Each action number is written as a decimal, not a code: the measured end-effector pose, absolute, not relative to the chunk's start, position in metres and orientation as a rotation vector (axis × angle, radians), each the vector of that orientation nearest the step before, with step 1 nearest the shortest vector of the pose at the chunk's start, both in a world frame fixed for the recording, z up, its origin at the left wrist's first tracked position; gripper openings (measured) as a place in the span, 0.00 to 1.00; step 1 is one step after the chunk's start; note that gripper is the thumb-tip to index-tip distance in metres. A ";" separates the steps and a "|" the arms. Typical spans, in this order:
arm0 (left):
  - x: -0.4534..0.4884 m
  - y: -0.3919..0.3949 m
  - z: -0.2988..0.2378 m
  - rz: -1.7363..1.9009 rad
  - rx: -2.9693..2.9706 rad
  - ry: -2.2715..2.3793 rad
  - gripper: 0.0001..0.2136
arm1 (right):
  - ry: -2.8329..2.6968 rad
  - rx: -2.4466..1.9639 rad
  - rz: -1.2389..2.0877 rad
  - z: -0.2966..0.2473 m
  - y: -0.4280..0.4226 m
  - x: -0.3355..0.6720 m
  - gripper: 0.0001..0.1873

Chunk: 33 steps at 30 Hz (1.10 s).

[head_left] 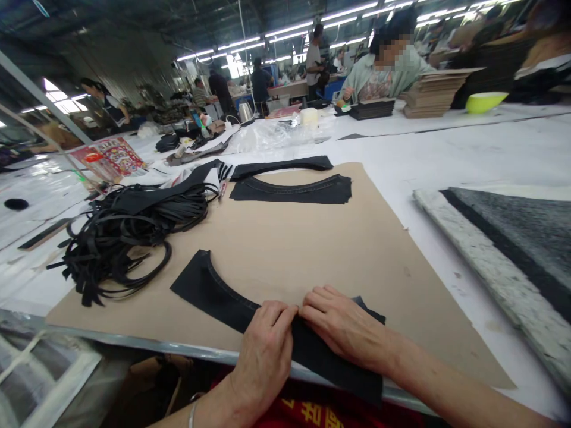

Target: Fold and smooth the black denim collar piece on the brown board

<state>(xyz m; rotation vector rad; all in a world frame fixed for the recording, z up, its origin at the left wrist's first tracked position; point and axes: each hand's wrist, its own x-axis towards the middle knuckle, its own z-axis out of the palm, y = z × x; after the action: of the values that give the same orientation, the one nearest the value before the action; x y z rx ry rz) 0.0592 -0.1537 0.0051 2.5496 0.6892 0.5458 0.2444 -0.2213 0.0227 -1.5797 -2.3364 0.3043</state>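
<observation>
A black curved piece of leather-like material (223,297) lies on brown paper at the table's front edge, its right end overhanging. My left hand (270,333) pinches the inner curved edge near the middle. Close beside it, my right hand (334,318) has its fingers bent over the same edge, fingertips nearly meeting the left ones. A narrow folded or stitched band runs along the curve to the left. What lies under the fingertips is hidden. Farther back rest similar black curved pieces (289,193), with another black strip (281,166) behind them.
The brown paper (303,244) covers the white table. A tangled bundle of black strips (129,232) lies left. Grey and black felt-like sheets (508,238) are stacked right. Across the table a person (379,71) sits near stacked brown pieces (437,92) and a yellow-green bowl (485,102).
</observation>
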 end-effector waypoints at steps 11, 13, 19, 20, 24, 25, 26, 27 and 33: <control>0.076 -0.149 0.025 0.354 2.565 0.773 0.13 | -2.167 -1.766 0.561 0.043 -0.223 0.268 0.07; 0.081 -0.147 0.029 0.328 2.532 0.740 0.17 | -2.136 -1.771 0.608 0.044 -0.221 0.269 0.06; 0.091 -0.144 0.035 0.247 2.461 0.704 0.16 | -2.081 -1.839 0.724 0.050 -0.217 0.271 0.06; 0.093 -0.144 0.035 0.240 2.469 0.711 0.14 | -2.081 -1.848 0.747 0.051 -0.217 0.272 0.05; 0.096 -0.144 0.038 0.188 2.486 0.696 0.15 | -2.065 -1.889 0.842 0.054 -0.215 0.274 0.05; 0.096 -0.144 0.038 0.174 2.485 0.692 0.15 | -2.063 -1.892 0.860 0.055 -0.215 0.275 0.05; 0.096 -0.144 0.039 0.162 2.484 0.693 0.14 | -2.060 -1.891 0.877 0.055 -0.215 0.275 0.05; 0.096 -0.144 0.039 0.156 2.483 0.697 0.13 | -2.054 -1.888 0.890 0.055 -0.215 0.275 0.05; 0.102 -0.151 0.040 0.146 2.526 0.700 0.11 | -1.976 -1.880 0.866 0.045 -0.219 0.273 0.05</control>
<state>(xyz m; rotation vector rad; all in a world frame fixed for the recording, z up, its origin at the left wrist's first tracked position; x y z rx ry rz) 0.1023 -0.1506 0.0398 2.5265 0.7001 0.1456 0.2733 -0.2193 0.0452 -1.8800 -1.9757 0.8661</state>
